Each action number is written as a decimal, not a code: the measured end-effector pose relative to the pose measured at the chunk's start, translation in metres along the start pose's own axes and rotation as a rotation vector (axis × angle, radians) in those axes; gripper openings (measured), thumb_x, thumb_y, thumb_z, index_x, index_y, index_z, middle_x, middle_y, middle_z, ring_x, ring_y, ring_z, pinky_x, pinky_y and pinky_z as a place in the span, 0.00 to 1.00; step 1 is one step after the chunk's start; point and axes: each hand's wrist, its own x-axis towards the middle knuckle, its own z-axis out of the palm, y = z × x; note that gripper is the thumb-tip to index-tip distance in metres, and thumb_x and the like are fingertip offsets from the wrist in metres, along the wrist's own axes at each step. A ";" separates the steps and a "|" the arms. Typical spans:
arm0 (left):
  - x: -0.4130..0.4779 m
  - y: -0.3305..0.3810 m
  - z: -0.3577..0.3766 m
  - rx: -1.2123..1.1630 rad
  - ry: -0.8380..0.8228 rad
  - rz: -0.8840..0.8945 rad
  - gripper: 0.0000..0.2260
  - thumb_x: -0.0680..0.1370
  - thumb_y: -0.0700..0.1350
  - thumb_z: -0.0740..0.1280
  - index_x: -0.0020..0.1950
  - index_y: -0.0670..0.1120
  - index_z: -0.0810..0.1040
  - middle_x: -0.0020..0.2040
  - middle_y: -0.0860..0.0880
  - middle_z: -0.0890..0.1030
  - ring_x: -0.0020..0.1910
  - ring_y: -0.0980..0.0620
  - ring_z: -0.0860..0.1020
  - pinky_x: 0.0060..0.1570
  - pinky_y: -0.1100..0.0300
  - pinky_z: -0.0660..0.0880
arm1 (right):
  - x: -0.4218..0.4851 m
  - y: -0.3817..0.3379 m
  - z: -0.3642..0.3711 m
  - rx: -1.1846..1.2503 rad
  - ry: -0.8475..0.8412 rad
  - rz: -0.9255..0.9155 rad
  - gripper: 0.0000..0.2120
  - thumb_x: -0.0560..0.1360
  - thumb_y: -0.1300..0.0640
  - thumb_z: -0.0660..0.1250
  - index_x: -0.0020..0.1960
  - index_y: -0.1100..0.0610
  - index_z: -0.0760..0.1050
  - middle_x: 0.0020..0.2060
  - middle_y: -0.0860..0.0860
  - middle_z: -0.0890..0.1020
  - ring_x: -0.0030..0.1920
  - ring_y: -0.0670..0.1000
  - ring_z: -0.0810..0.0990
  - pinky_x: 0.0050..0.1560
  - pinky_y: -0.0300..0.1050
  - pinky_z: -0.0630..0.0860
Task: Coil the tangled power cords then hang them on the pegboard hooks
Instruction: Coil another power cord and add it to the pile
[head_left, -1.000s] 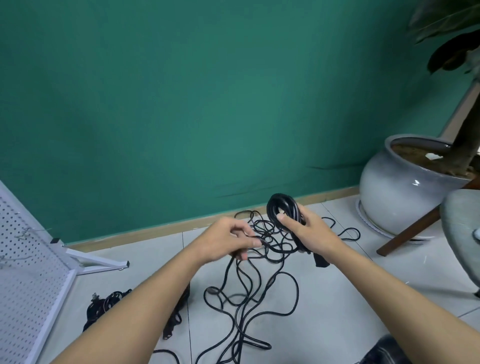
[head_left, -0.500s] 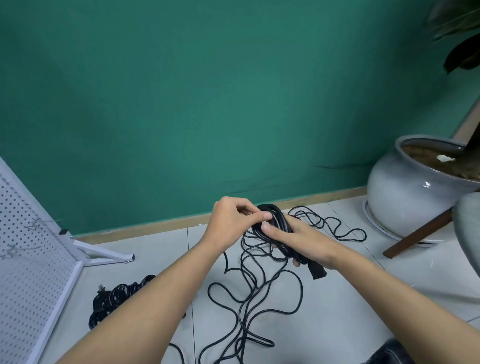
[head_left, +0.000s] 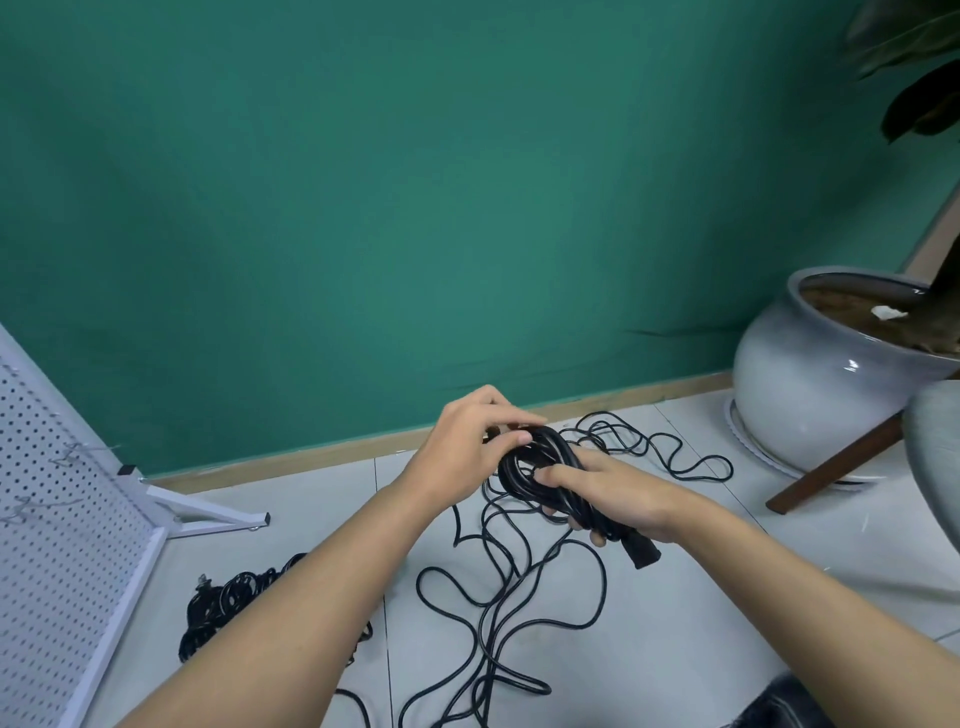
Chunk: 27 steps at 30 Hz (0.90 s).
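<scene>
My right hand grips a small coil of black power cord, thumb pressed on top of the loops; a black plug sticks out below the palm. My left hand holds the cord at the coil's far-left side, fingers curled over the loops. The rest of that cord trails down in loose tangled loops on the tiled floor. Another bundled black cord lies on the floor at the left, partly hidden by my left forearm. The white pegboard with wire hooks stands at the far left.
A large grey plant pot sits at the right against the green wall. A brown wooden chair leg and grey seat are beside it. The pegboard's white foot reaches onto the floor.
My left hand came up from the loose cord to the coil and laid a loop onto it. The coil sank lower and lies flatter in my right hand.
</scene>
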 end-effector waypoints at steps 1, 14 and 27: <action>0.000 -0.001 -0.002 0.013 0.029 -0.022 0.09 0.78 0.45 0.76 0.57 0.53 0.87 0.45 0.53 0.79 0.43 0.56 0.76 0.44 0.69 0.70 | 0.000 0.001 0.000 -0.003 -0.001 -0.013 0.08 0.82 0.50 0.65 0.57 0.53 0.74 0.41 0.52 0.82 0.36 0.51 0.74 0.30 0.44 0.70; 0.000 -0.008 -0.005 -0.154 0.134 -0.364 0.02 0.75 0.44 0.79 0.43 0.47 0.88 0.36 0.54 0.85 0.35 0.57 0.82 0.41 0.67 0.79 | 0.003 0.000 -0.005 0.145 0.227 -0.206 0.03 0.82 0.55 0.67 0.54 0.48 0.77 0.41 0.52 0.85 0.29 0.43 0.77 0.31 0.42 0.73; 0.014 0.012 0.017 -0.982 0.332 -0.639 0.05 0.78 0.37 0.74 0.52 0.35 0.83 0.44 0.40 0.82 0.41 0.48 0.82 0.43 0.60 0.83 | 0.012 0.000 0.003 0.150 0.254 -0.380 0.17 0.80 0.58 0.69 0.64 0.41 0.74 0.49 0.49 0.85 0.52 0.50 0.83 0.52 0.44 0.76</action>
